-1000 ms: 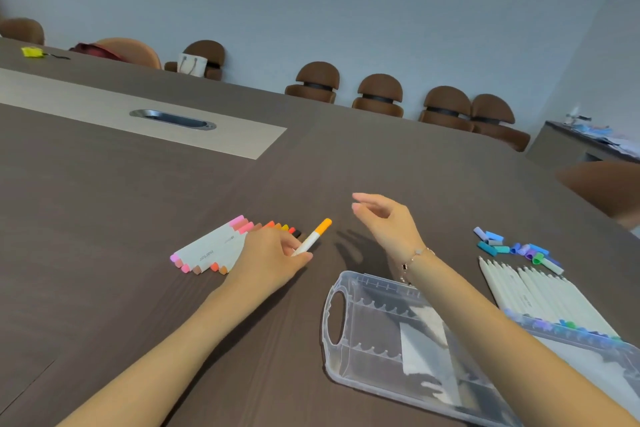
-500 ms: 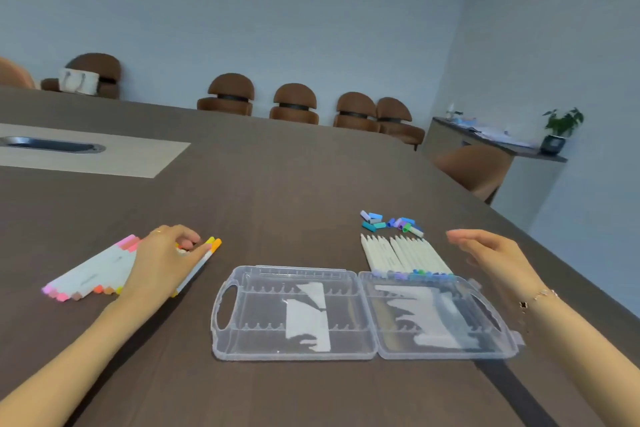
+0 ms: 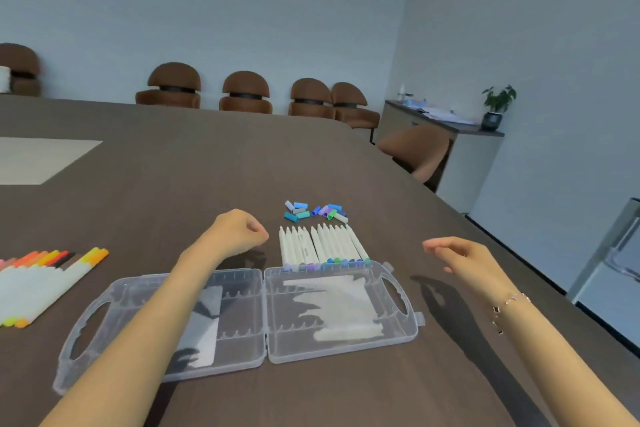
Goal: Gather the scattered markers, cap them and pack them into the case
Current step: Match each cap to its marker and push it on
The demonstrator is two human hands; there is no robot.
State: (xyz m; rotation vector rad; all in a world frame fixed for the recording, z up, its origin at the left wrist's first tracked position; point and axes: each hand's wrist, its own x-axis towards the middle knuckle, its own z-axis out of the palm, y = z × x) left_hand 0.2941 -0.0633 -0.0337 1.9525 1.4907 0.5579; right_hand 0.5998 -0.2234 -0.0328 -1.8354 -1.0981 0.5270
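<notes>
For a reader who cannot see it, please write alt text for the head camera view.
Two bare hands hover above a dark table, holding nothing: the left hand loosely curled, the right hand relaxed. Between the forearms an open clear case lies flat; behind it are a row of uncapped white markers and loose blue-green caps. Warm-coloured capped markers lie left.

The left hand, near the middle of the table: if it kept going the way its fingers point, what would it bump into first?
Probably the row of uncapped white markers. The left hand has its fingertips aimed rightward at them, with only bare table between. Its height above the table is unclear, so it might pass over them.
</notes>
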